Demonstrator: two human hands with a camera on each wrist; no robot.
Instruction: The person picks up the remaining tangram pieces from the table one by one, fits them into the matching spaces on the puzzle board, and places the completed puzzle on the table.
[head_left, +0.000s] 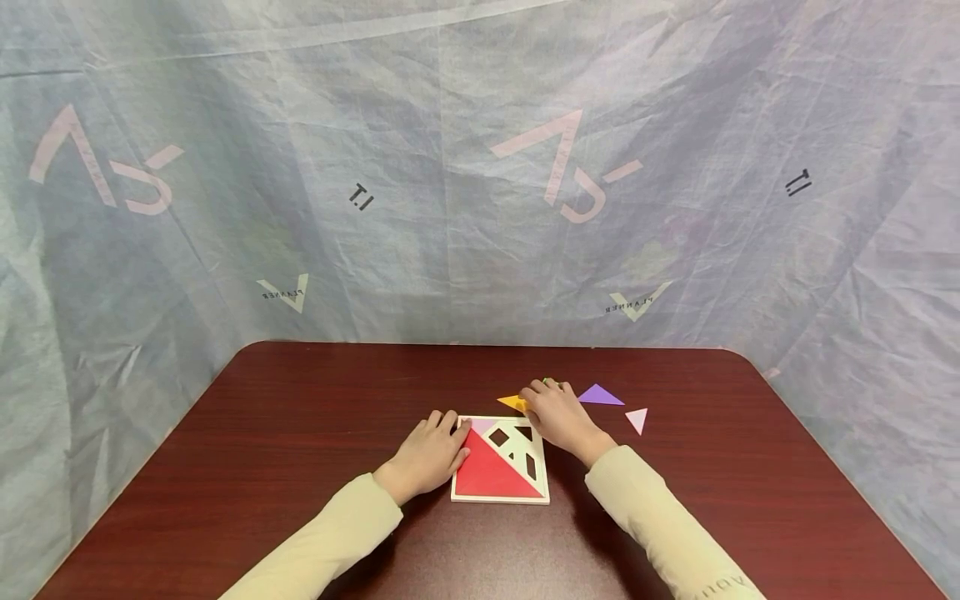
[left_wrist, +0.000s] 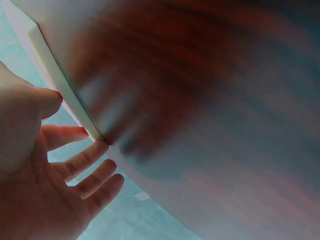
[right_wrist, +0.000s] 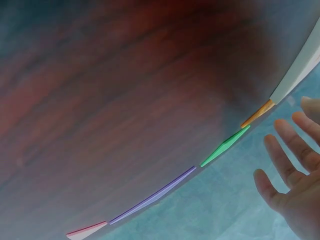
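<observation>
Fabric, pale grey-lilac and creased, hung behind and along both sides, with pink, black and yellowish lettering; before it, dark red-brown surface with rounded far corners; across its near part, cream sleeves, one from either side; left hand at the left edge of a white square board, with fingers spread and nearly straight, thumb and forefinger over the rim; right hand well apart from the left, just past the board's far right corner, with fingers loosely extended over the nearest loose pieces, parted rather than clamped; board flat near the middle of the surface; in it, large red triangle filling the near left half, and four dark cut-outs in the white far right half; to the right of the right hand, purple triangle, loose and flat; partly under the fingers, orange piece; mostly hidden by the same hand from above, green piece, between orange and purple; farthest right, pale pink triangle; at the board's far left corner, pink inset, beside the left forefinger.
</observation>
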